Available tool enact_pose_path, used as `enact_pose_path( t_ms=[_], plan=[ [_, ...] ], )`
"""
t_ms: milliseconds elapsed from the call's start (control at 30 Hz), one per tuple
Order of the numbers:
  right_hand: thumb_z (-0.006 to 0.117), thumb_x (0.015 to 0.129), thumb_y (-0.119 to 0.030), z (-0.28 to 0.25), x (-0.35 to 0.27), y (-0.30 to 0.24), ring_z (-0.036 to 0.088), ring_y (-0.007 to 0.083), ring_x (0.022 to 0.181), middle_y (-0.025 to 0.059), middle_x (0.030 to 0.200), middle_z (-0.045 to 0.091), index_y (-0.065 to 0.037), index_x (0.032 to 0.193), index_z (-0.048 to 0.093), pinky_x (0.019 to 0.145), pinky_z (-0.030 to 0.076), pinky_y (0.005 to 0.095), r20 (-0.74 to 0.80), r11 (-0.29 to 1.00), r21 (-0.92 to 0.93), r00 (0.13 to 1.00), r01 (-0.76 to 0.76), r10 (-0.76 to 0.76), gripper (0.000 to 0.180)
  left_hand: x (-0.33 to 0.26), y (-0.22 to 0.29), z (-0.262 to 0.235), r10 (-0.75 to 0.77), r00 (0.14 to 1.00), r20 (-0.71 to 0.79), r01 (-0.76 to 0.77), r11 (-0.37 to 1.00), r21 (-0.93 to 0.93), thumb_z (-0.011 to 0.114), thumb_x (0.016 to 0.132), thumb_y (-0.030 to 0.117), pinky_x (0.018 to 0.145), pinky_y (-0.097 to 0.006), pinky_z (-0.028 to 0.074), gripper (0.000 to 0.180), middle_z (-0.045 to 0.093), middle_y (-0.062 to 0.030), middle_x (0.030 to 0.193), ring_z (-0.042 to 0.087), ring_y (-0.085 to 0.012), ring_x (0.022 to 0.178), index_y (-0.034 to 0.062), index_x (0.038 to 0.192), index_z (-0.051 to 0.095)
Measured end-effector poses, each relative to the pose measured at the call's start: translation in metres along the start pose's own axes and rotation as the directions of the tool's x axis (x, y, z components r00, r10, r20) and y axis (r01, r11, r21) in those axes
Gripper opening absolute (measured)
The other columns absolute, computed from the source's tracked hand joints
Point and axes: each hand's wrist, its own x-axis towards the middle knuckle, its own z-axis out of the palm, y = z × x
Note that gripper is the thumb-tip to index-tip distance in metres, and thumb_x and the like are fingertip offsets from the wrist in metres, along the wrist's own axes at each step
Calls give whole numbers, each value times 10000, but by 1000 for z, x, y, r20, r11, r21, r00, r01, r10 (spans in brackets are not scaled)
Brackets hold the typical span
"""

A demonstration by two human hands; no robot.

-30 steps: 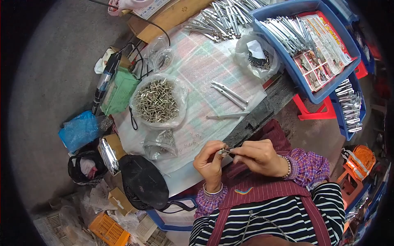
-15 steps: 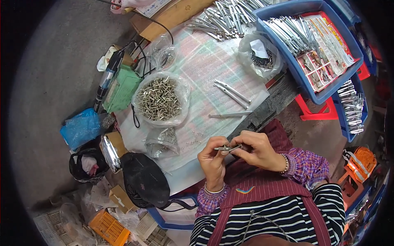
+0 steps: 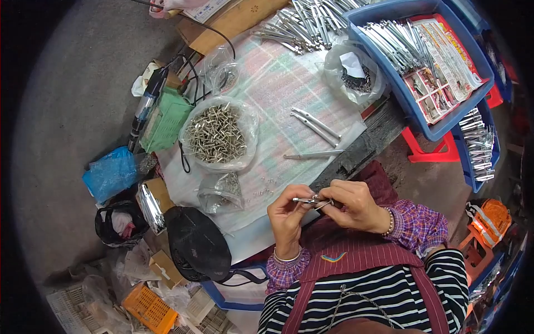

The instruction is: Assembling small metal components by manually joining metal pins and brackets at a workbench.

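Close in front of my body, my left hand (image 3: pixel 286 216) and my right hand (image 3: pixel 356 205) meet at a small silvery metal piece (image 3: pixel 302 200). My left thumb and fingers pinch one end of it. The right fingers close on its other side, where a thin bright part (image 3: pixel 322 205) sticks out; whether this is a separate part I cannot tell. Fingers cover much of the metal. Beyond my hands, a slender metal bar (image 3: pixel 312 155) lies near the table edge, and two similar bars (image 3: pixel 315 127) lie side by side farther off.
A bag of metal fasteners (image 3: pixel 217 136) stands on the covered table (image 3: pixel 272 89), with a smaller bag (image 3: pixel 221 195) nearer me. A blue bin (image 3: pixel 427 132) with chrome bars is at the far right. A black cap (image 3: pixel 197 242) and a power screwdriver (image 3: pixel 146 106) are left.
The metal piece has turned a little between my fingers, and more of it shows. My right hand has shifted slightly; the loose bars stay in place.
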Motion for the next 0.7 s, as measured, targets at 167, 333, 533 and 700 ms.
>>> enact_pose_path(
  t_ms=[167,333,533,700],
  plan=[
    [673,685,-27,0,3,8,513,205,503,84,625,502,-3,840,594,448,389,306,38,997,32,997,-72,71,175,1,-4,0,-10,1000,2,10,1000,-9,679,769,33,756,-279,441,158,605,-130,894,565,-180,824,-49,885,611],
    [646,707,-52,8,16,21,570,279,584,127,690,558,-12,853,599,501,436,355,57,988,24,987,-153,151,158,12,-12,-2,-38,994,-100,37,999,-15,672,780,18,781,-263,444,213,616,-93,923,575,-149,854,-53,971,609],
    [653,704,-66,9,26,30,576,290,596,126,693,574,-17,847,610,529,444,358,105,990,42,986,-134,129,157,21,-10,-8,-51,996,-73,52,999,5,652,793,2,793,-244,451,227,613,-78,948,583,-134,852,-59,1007,604],
    [660,699,-74,5,31,28,567,286,578,130,671,574,-7,814,616,527,434,347,176,971,73,961,-229,213,140,26,-10,-17,-24,999,37,24,1000,17,621,799,-32,809,-251,451,212,593,-85,990,575,-141,886,-61,1009,607]
  ],
)
